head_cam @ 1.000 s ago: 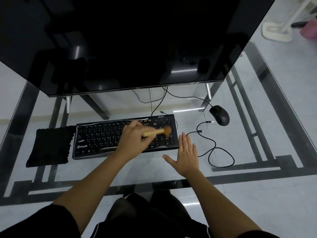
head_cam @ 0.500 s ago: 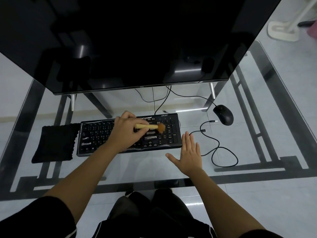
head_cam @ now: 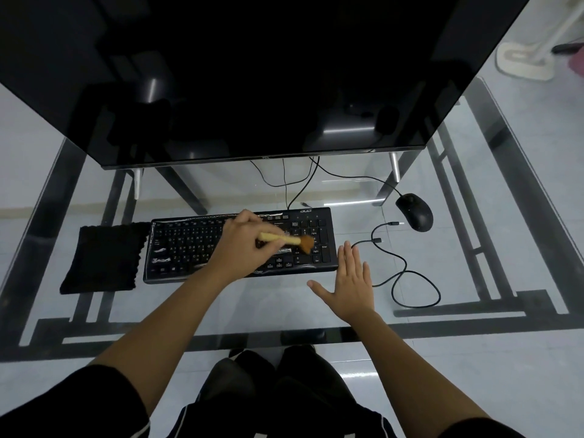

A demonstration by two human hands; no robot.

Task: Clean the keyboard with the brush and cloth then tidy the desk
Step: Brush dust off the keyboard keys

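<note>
Fingers (head_cam: 249,230) of left hand (head_cam: 240,245) clenched on brush (head_cam: 289,241), bristles over keyboard (head_cam: 189,245) right-side keys (sweeping, likely). Right hand (head_cam: 352,284) released, flat on table (head_cam: 221,305) beside keyboard corner, probably steadying. Cloth (head_cam: 104,257) waits at keyboard's left end, touching it.

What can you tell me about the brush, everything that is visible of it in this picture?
The brush is small, with a pale handle that looks like wood or bamboo and a tuft of orange-brown bristles fanning out at its right end. The left hand grips the handle, hiding its other end. The brush lies roughly level, bristles pointing right, over the right part of the black keyboard, near the number pad. The bristles look slightly blurred, and seem to touch the keys. The right hand does not touch it.
</note>
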